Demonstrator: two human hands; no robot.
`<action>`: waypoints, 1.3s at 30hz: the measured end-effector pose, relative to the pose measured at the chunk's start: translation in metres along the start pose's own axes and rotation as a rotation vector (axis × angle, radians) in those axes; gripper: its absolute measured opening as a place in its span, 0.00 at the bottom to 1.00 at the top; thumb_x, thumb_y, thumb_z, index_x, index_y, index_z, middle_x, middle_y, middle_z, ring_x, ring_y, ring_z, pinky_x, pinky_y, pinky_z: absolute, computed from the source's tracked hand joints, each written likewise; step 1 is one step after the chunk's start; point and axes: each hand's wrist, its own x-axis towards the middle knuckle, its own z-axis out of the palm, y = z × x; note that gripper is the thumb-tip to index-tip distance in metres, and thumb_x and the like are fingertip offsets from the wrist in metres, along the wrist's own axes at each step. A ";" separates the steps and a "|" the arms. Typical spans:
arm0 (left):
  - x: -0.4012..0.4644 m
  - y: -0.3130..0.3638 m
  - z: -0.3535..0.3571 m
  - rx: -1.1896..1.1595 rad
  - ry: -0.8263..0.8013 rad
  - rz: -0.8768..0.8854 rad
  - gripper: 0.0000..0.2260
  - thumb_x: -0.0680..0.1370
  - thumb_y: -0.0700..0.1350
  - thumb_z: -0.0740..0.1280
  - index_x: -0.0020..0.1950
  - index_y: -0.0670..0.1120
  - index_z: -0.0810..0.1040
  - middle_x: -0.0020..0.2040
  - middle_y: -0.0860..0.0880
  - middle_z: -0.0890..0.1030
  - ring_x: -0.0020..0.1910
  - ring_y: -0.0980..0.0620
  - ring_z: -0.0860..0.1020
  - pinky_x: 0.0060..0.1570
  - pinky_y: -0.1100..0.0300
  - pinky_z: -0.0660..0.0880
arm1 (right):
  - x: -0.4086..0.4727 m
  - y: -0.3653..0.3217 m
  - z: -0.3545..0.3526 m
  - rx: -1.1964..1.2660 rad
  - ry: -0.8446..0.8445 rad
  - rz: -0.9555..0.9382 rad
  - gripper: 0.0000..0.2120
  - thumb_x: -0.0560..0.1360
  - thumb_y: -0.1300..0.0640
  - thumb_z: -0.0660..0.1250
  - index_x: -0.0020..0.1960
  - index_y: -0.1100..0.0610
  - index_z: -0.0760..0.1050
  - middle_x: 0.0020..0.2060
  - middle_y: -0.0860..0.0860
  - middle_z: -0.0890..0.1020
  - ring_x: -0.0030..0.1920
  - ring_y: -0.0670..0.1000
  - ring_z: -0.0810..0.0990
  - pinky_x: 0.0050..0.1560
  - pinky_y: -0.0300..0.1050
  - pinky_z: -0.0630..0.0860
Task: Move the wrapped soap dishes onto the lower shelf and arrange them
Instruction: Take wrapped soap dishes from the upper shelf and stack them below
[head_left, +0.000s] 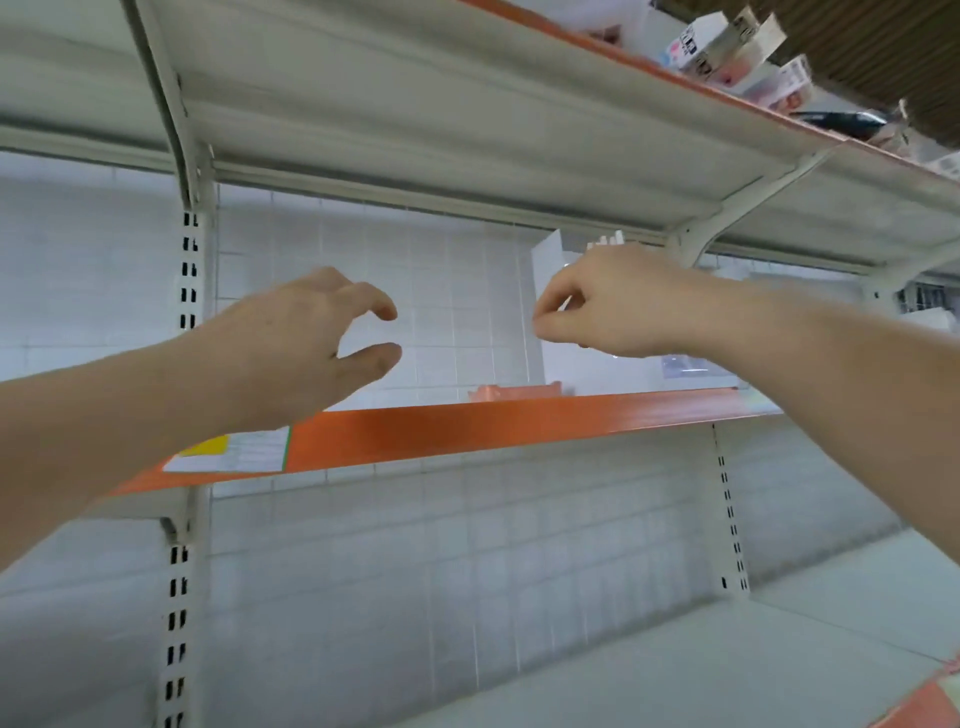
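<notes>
Hands raised at the middle shelf (519, 421) — left hand (291, 338) grip apart, right hand (613, 306) grip pinched together, contents unclear.

We see a clear-wrapped soap dish (582, 358) upright on the orange-edged middle shelf (519, 423), a pink one (511, 392) lying beside it

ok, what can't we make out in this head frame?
- Wrapped soap dishes: blurred, partly hidden by the right hand; count unclear.
- Right hand's grip: pinching wrap or nothing, cannot tell.
- Middle shelf top: hidden by its orange edge.
- Price label: text too blurred.
- Top-shelf boxes: cut off by the frame edge.
</notes>
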 end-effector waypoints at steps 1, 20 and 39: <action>0.012 0.003 0.007 0.014 -0.009 -0.010 0.20 0.76 0.59 0.56 0.67 0.56 0.66 0.65 0.53 0.67 0.55 0.51 0.74 0.57 0.55 0.70 | 0.007 0.013 0.006 -0.014 -0.013 -0.004 0.12 0.78 0.51 0.61 0.55 0.52 0.79 0.38 0.43 0.75 0.34 0.42 0.71 0.32 0.31 0.64; 0.138 0.001 0.098 0.040 -0.096 -0.161 0.19 0.78 0.58 0.56 0.68 0.55 0.66 0.67 0.51 0.68 0.61 0.52 0.71 0.62 0.55 0.68 | 0.188 0.077 0.158 -0.314 -0.649 -0.068 0.25 0.77 0.45 0.62 0.68 0.58 0.68 0.62 0.53 0.73 0.59 0.56 0.73 0.54 0.47 0.72; 0.104 0.004 0.071 -0.187 0.024 -0.210 0.37 0.71 0.61 0.66 0.75 0.53 0.54 0.72 0.47 0.63 0.65 0.47 0.69 0.56 0.60 0.63 | 0.123 0.054 0.084 1.545 -0.148 0.129 0.07 0.78 0.61 0.63 0.41 0.57 0.74 0.37 0.51 0.80 0.44 0.53 0.80 0.46 0.53 0.80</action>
